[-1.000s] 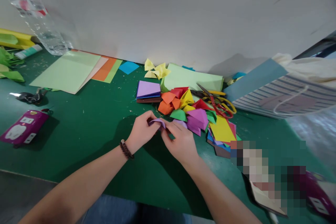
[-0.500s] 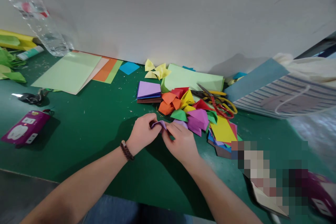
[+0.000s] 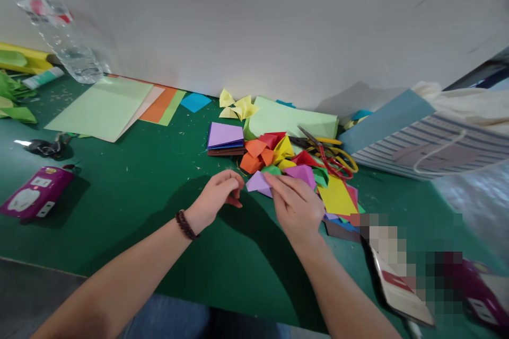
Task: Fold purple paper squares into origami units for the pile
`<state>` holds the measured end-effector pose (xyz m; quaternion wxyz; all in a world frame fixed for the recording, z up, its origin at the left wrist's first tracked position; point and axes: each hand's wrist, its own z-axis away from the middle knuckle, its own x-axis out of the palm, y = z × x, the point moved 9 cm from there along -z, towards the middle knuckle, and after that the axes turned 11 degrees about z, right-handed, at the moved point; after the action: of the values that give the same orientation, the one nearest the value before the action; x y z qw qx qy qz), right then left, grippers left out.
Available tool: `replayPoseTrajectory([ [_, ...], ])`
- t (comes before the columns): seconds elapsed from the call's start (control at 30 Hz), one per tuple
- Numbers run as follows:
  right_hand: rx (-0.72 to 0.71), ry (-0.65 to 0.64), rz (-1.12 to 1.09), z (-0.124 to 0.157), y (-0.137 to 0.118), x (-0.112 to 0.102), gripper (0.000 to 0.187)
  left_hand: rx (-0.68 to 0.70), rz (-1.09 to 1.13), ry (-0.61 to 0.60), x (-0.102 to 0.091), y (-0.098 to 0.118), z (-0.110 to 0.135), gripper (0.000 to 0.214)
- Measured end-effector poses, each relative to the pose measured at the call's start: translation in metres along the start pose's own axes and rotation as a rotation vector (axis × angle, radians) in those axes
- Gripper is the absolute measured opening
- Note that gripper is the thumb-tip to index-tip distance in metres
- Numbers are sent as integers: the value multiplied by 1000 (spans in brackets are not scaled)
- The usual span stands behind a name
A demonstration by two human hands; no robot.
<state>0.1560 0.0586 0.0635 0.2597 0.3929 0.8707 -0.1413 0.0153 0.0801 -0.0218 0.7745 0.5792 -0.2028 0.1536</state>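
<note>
The left hand (image 3: 217,198) is loosely curled and holds nothing, with a beaded bracelet (image 3: 185,225) on its wrist. The right hand (image 3: 296,204) lies with long fingers (image 3: 274,180) on a folded lilac paper piece (image 3: 257,183), but I cannot tell if it really grips. This piece sits at the near edge of a heap of folded colour paper (image 3: 270,156), just beside a green piece (image 3: 272,170). Behind the heap are scissors (image 3: 334,159) with red and yellow handles, and to its left is a stack of paper squares (image 3: 225,136). The green work mat (image 3: 131,212) spreads wide left of the hands, as far as a magenta packet (image 3: 37,198), and its front edge passes under the left forearm (image 3: 119,280)
</note>
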Motion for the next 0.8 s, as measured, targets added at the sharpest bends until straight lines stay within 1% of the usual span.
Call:
replayPoseTrajectory([
  [0.07, -29, 28, 43, 1, 0, -4, 47, -119, 86, -84, 7, -7, 2, 31],
  [0.13, -52, 35, 66, 1, -2, -5, 50, -228, 121, -177, 16, -14, 6, 39],
  [0.2, -46, 27, 48, 0, -3, -5, 50, -296, 168, -220, 21, -19, 8, 41],
  [0.23, -13, 25, 20, -1, -2, -4, 48, -311, 197, -217, 21, -20, 8, 39],
  [0.27, 51, 20, -17, -1, 2, -4, 46, -312, 222, -195, 19, -20, 7, 37],
  [0.3, 152, 15, -67, -1, 9, -2, 44, -304, 242, -167, 16, -20, 6, 36],
  [0.37, 427, -13, -232, 5, 29, 5, 39, -271, 272, -117, 11, -18, 2, 34],
  [0.43, 698, -78, -481, 17, 42, 22, 30, -233, 290, -87, 7, -15, 0, 35],
  [0.47, 795, -120, -615, 23, 43, 32, 26, -221, 293, -81, 7, -14, -1, 35],
  [0.5, 864, -159, -734, 27, 42, 40, 24, -216, 289, -78, 6, -15, -1, 35],
  [0.57, 940, -211, -900, 31, 36, 53, 22, -221, 258, -81, 7, -17, -1, 34],
  [0.67, 990, -211, -1027, 32, 31, 60, 22, -217, 182, -95, 9, -21, -2, 32],
  [0.73, 989, -215, -1071, 31, 29, 62, 22, -203, 147, -111, 11, -21, -1, 29],
  [0.8, 938, -228, -1065, 29, 29, 59, 19, -187, 145, -143, 14, -19, -1, 29],
])
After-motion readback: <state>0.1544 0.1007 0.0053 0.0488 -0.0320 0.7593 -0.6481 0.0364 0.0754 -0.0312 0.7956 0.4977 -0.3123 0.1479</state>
